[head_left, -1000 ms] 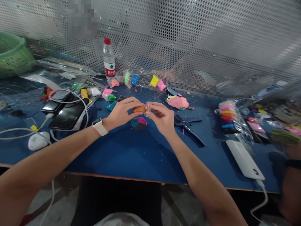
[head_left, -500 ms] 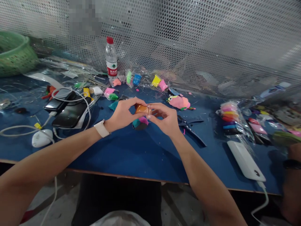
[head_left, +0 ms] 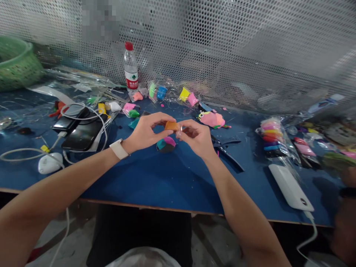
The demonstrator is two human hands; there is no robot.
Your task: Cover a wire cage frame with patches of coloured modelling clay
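My left hand [head_left: 147, 130] pinches a lump of orange modelling clay [head_left: 171, 126] between thumb and fingers, just above the blue table. The fingers of my right hand [head_left: 197, 138] are closed on the clear plastic wrapper [head_left: 180, 130] at the clay's right end. Under my hands lies a clay piece [head_left: 166, 145] in teal, pink and dark grey. Beyond my right hand rests a pink clay figure [head_left: 211, 119] with a yellow-green face. Dark-handled pliers or cutters [head_left: 229, 157] lie to the right of that hand.
A water bottle [head_left: 131, 70] stands before the perforated metal panel. Phones [head_left: 82, 133] and white cables lie left, near a green basket [head_left: 19, 61]. Packs of coloured clay [head_left: 272, 137] and a white power bank [head_left: 290, 188] are right. Another person's arm [head_left: 346, 215] shows at the right edge.
The orange clay has turned and now shows a smaller, squarer face. My right fingers have drawn slightly to the right with the clear wrapper.
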